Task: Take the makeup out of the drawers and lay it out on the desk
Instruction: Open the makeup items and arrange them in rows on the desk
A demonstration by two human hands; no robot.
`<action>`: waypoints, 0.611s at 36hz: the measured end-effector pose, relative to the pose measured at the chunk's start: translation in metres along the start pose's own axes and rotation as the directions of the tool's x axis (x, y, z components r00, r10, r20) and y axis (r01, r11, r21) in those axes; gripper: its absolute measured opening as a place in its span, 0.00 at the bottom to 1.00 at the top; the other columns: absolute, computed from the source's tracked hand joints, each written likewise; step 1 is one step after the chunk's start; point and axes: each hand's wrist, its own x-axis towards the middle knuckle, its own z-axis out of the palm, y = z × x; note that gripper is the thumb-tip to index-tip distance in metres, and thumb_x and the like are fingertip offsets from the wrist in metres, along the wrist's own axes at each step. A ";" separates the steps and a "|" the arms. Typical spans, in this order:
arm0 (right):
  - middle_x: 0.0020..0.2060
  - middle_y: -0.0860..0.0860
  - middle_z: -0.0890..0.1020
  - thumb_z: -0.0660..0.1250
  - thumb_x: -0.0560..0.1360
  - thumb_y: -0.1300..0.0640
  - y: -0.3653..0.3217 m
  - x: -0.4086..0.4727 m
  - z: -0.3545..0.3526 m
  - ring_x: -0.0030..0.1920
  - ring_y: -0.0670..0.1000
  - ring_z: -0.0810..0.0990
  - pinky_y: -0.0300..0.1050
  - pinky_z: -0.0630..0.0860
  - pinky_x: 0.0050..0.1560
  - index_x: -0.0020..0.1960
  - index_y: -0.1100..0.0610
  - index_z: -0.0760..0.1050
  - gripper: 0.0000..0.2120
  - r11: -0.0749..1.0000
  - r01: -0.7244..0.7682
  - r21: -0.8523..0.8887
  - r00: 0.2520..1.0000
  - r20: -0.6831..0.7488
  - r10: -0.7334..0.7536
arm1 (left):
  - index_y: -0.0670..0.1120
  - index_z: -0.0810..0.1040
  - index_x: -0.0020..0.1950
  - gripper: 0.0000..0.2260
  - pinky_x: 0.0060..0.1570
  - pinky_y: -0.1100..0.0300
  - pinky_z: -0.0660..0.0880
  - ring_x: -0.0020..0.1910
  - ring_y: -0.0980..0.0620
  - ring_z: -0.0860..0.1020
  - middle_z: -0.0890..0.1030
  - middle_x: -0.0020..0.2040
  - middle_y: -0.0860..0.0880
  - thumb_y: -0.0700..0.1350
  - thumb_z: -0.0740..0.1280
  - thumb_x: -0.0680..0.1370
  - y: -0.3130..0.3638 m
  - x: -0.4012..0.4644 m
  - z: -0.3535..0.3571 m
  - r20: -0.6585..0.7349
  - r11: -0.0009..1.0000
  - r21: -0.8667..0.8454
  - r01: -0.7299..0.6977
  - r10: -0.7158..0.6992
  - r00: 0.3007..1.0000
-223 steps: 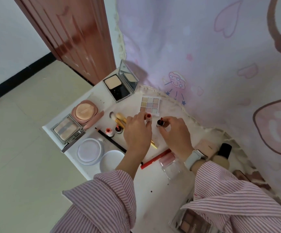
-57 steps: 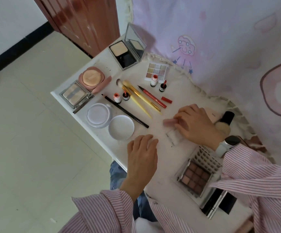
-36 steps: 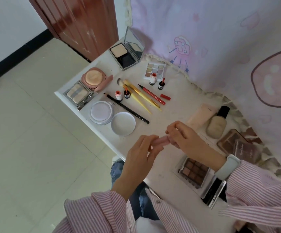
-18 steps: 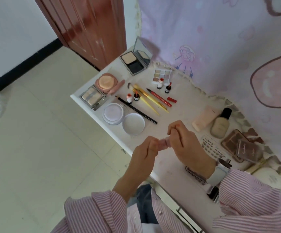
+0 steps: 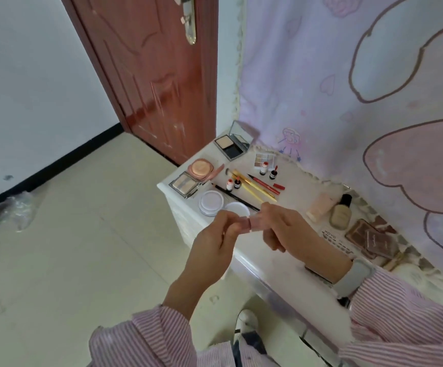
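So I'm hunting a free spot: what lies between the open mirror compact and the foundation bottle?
In the head view, between the mirror compact and the foundation bottle lie a small eyeshadow palette, two little bottles, a red pencil and a pink tube.

Only thing I can actually read is "XOYO", printed on the clear palette lid (image 5: 333, 238) lying on the worktop (image 5: 276, 263). The small bottles (image 5: 272, 174) have labels too, but way too tiny and blurry to make out.
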 end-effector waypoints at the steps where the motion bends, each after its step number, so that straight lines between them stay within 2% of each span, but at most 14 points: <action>1: 0.21 0.47 0.70 0.53 0.80 0.51 -0.008 -0.002 0.000 0.20 0.42 0.66 0.35 0.66 0.27 0.40 0.60 0.72 0.18 0.999 -0.035 0.036 0.999 -0.040 0.036 | 0.62 0.65 0.45 0.05 0.35 0.65 0.70 0.35 0.58 0.76 0.82 0.48 0.53 0.55 0.51 0.77 0.004 -0.004 -0.003 -0.001 0.999 0.031 -0.023 0.023 1.000; 2: 0.20 0.46 0.69 0.54 0.80 0.53 -0.013 -0.004 0.001 0.19 0.41 0.64 0.33 0.64 0.25 0.40 0.63 0.72 0.17 0.997 -0.043 0.070 0.996 -0.077 0.049 | 0.62 0.64 0.45 0.05 0.35 0.64 0.70 0.34 0.58 0.75 0.82 0.48 0.54 0.55 0.51 0.77 0.008 -0.008 -0.005 -0.009 0.998 0.045 -0.036 0.037 0.999; 4: 0.21 0.46 0.68 0.56 0.80 0.56 -0.023 -0.009 0.003 0.20 0.41 0.64 0.30 0.63 0.25 0.43 0.64 0.71 0.13 0.995 -0.001 0.101 0.994 -0.110 0.012 | 0.59 0.67 0.46 0.06 0.38 0.64 0.73 0.40 0.60 0.78 0.82 0.47 0.58 0.54 0.51 0.79 0.016 -0.014 -0.011 -0.038 1.000 -0.003 -0.014 0.014 0.999; 6: 0.25 0.47 0.70 0.57 0.79 0.58 -0.032 -0.017 0.004 0.24 0.41 0.66 0.31 0.65 0.27 0.44 0.62 0.70 0.09 0.993 0.113 0.017 0.989 -0.096 -0.111 | 0.51 0.72 0.47 0.10 0.42 0.67 0.72 0.43 0.64 0.78 0.81 0.45 0.59 0.50 0.52 0.82 0.022 -0.020 -0.017 -0.057 0.990 -0.139 0.039 -0.048 0.997; 7: 0.28 0.48 0.71 0.57 0.79 0.58 -0.035 -0.021 0.004 0.26 0.42 0.67 0.32 0.66 0.29 0.44 0.59 0.70 0.07 0.981 0.187 -0.052 0.979 -0.073 -0.191 | 0.47 0.73 0.47 0.12 0.40 0.67 0.71 0.39 0.64 0.76 0.81 0.41 0.58 0.49 0.53 0.82 0.025 -0.023 -0.020 -0.063 0.979 -0.195 0.063 -0.077 0.995; 9: 0.33 0.52 0.74 0.58 0.80 0.57 -0.039 -0.027 0.005 0.30 0.43 0.69 0.32 0.67 0.32 0.46 0.55 0.69 0.05 0.936 0.325 -0.134 0.945 0.000 -0.328 | 0.45 0.72 0.45 0.14 0.35 0.66 0.67 0.31 0.63 0.70 0.77 0.33 0.56 0.51 0.52 0.81 0.031 -0.030 -0.025 -0.067 0.958 -0.270 0.096 -0.118 0.991; 11: 0.39 0.52 0.75 0.59 0.78 0.53 -0.041 -0.029 0.006 0.35 0.44 0.71 0.33 0.67 0.35 0.46 0.54 0.69 0.05 0.915 0.384 -0.123 0.923 0.034 -0.382 | 0.45 0.72 0.45 0.13 0.34 0.67 0.67 0.31 0.63 0.71 0.78 0.33 0.58 0.50 0.53 0.81 0.033 -0.035 -0.028 -0.074 0.950 -0.293 0.108 -0.135 0.988; 12: 0.39 0.50 0.75 0.60 0.78 0.52 -0.044 -0.030 0.005 0.36 0.44 0.72 0.32 0.68 0.36 0.46 0.53 0.69 0.05 0.925 0.367 -0.094 0.930 0.024 -0.366 | 0.46 0.73 0.46 0.13 0.35 0.67 0.70 0.33 0.63 0.73 0.80 0.37 0.60 0.50 0.54 0.82 0.033 -0.036 -0.028 -0.085 0.953 -0.284 0.106 -0.135 0.987; 14: 0.35 0.47 0.76 0.59 0.79 0.52 -0.051 -0.030 0.001 0.31 0.42 0.72 0.30 0.67 0.32 0.45 0.52 0.70 0.05 0.967 0.255 -0.023 0.967 0.023 -0.254 | 0.48 0.73 0.48 0.12 0.41 0.65 0.73 0.43 0.60 0.79 0.82 0.45 0.60 0.52 0.54 0.82 0.034 -0.038 -0.027 -0.103 0.966 -0.251 0.066 -0.094 0.990; 17: 0.22 0.46 0.73 0.55 0.80 0.50 -0.050 -0.027 -0.004 0.22 0.42 0.68 0.34 0.66 0.29 0.42 0.62 0.73 0.17 0.991 0.110 -0.071 0.994 0.038 -0.107 | 0.52 0.72 0.48 0.10 0.45 0.71 0.70 0.52 0.62 0.79 0.81 0.48 0.59 0.53 0.53 0.79 0.040 -0.041 -0.019 -0.117 0.973 -0.230 0.003 -0.031 0.993; 19: 0.24 0.46 0.72 0.57 0.79 0.52 -0.045 -0.028 -0.008 0.25 0.42 0.68 0.39 0.66 0.32 0.41 0.63 0.71 0.16 0.987 0.139 -0.082 0.990 -0.003 -0.140 | 0.51 0.72 0.47 0.11 0.44 0.73 0.69 0.48 0.65 0.79 0.81 0.46 0.60 0.52 0.53 0.79 0.047 -0.041 -0.013 -0.122 0.963 -0.269 0.011 -0.045 0.992; 22: 0.39 0.50 0.78 0.58 0.79 0.56 -0.035 -0.034 -0.022 0.37 0.44 0.74 0.37 0.70 0.39 0.47 0.57 0.72 0.07 0.938 0.306 -0.161 0.952 0.057 -0.300 | 0.48 0.71 0.42 0.13 0.33 0.71 0.66 0.30 0.65 0.71 0.77 0.30 0.62 0.49 0.52 0.81 0.057 -0.038 0.000 -0.122 0.931 -0.355 0.079 -0.130 0.984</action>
